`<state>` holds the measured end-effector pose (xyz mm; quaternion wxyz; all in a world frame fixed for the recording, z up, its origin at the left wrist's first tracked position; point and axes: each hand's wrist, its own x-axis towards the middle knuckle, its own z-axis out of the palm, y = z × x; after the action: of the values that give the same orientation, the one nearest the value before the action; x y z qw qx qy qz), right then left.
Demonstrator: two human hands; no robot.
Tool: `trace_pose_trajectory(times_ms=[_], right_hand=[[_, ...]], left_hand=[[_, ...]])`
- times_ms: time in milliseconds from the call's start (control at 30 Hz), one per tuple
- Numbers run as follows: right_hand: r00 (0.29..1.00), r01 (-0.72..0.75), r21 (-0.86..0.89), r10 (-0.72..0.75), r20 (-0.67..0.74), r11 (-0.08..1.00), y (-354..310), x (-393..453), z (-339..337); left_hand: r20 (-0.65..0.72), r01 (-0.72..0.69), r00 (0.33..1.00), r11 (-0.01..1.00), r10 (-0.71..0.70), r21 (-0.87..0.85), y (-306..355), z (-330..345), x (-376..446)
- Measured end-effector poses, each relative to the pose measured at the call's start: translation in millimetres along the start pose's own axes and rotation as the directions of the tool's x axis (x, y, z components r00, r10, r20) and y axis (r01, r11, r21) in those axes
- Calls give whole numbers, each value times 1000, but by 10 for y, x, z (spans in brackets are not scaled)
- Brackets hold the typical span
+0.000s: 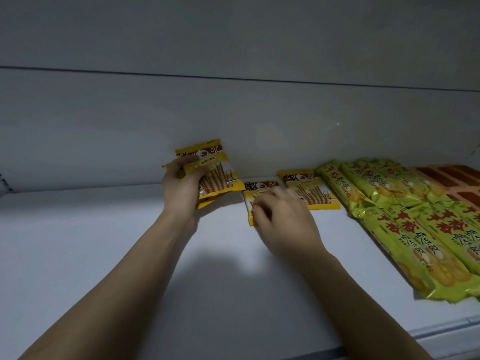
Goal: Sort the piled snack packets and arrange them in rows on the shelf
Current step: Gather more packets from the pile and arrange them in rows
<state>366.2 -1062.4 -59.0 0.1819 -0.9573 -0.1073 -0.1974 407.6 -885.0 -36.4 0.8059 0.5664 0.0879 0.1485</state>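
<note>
The left hand (pixel 181 188) grips a small stack of yellow wafer-roll packets (pixel 218 175), lifted and tilted near the back wall (pixel 104 131) of the white shelf (pixel 104 242); the right hand (pixel 280 216), well apart from the left, rests with curled fingers on another yellow wafer-roll packet (pixel 259 189) lying flat, though whether it pinches the packet cannot be told. Just to the right lies a third yellow packet (pixel 310 189), then overlapping green biscuit packets (pixel 405 224) in rows, and orange-brown packets (pixel 452 178) at the far right edge.
</note>
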Motion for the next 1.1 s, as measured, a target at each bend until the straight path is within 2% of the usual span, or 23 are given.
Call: trace_pose_trajectory(times_ms=[67,267,433,600,733,800,900,1000,1033,1100], right_hand=[[995,-15,-40,19,102,999,-3,-9,21],[986,-41,-1,40,161,999,27,-5,73],[987,-7,2,6,158,1000,91,24,117],[996,35,-17,-33,84,999,131,31,163],[994,29,-22,-27,102,999,150,24,184],[1000,-2,74,1,4,997,116,19,118],[958,-149,351,223,-179,924,39,24,-63],[926,-235,584,361,-108,777,-28,36,-202],[928,-244,613,365,-78,752,-39,38,-232],[936,-252,588,348,-55,769,-26,10,-284]], left_hand=[[-1,23,1000,1000,-23,-12,-12,7,-3],[18,51,999,999,-51,-14,-88,25,0],[55,79,995,997,-79,0,-113,47,-16],[102,112,988,994,-112,12,-77,57,-15],[123,99,987,994,-103,40,-62,59,-30],[141,94,985,994,-102,64,-71,75,-42],[197,80,975,991,-101,111,-79,117,-81],[293,107,947,989,-131,99,-69,196,-187],[333,117,932,989,-142,95,-70,224,-228],[414,112,899,989,-143,98,-80,265,-307]])
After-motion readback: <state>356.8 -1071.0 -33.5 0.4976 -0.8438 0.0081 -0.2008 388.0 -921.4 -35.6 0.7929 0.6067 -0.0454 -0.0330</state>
